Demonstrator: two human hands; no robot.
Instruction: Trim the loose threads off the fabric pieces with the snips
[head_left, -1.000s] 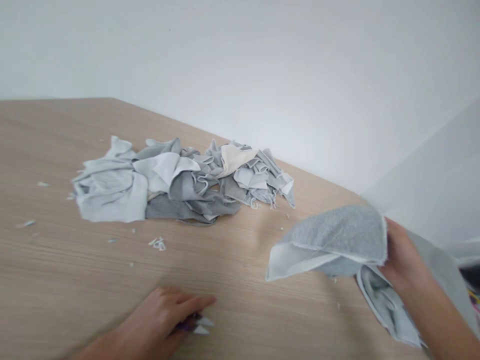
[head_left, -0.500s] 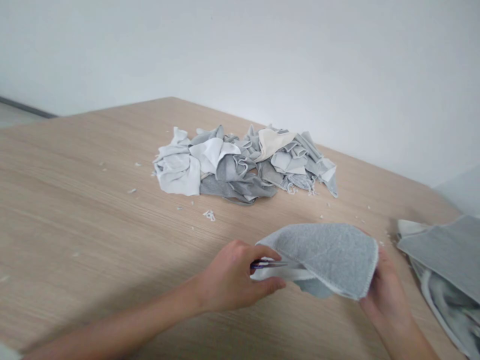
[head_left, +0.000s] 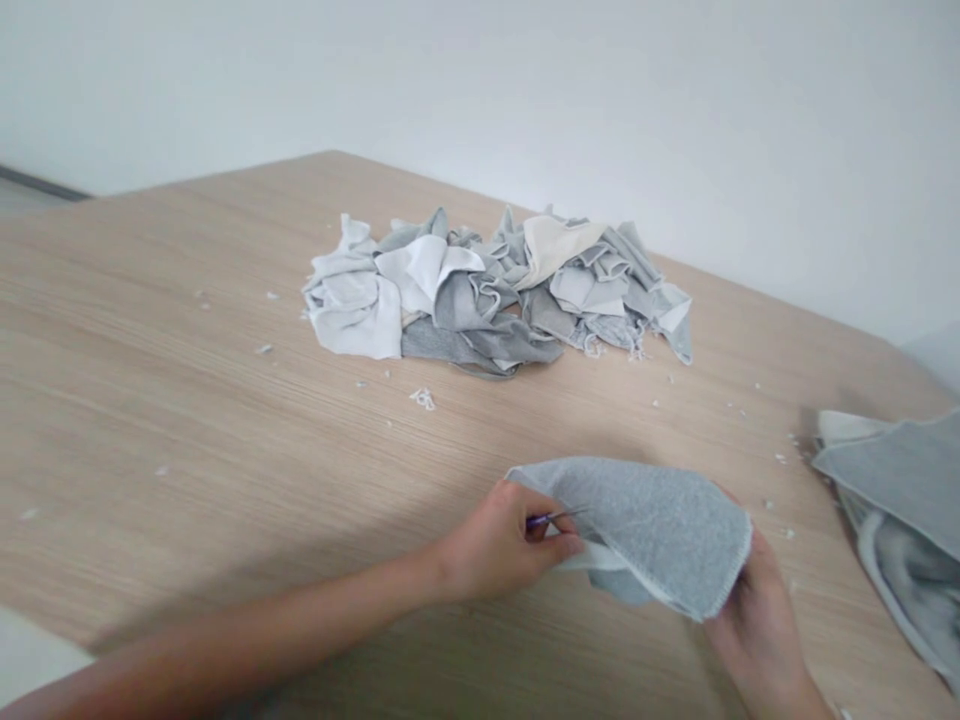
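Note:
A folded grey cloth [head_left: 660, 530] with a pale stitched edge hangs above the table, its near right corner in my right hand [head_left: 763, 610]. That hand is closed on the cloth, and most of its fingers are hidden behind it. My left hand [head_left: 517, 540] pinches small thread snips [head_left: 538, 521] with purple on the grip and thin metal blades. The blades lie against the cloth's left side, near its open fold. My left thumb is close to the white lower edge; I cannot tell whether it presses on the fabric.
A long heap of grey, white and cream fabric pieces [head_left: 465, 310] lies toward the back of the wooden table [head_left: 187, 400]. More grey cloths [head_left: 900, 480] are stacked at the right. Thread scraps [head_left: 423, 399] are scattered about. A white wall [head_left: 480, 80] stands behind.
My left thumb and fingers have closed together around the snips, and their blades show less. The cloth has tilted slightly. The view has shifted, so the heap appears higher.

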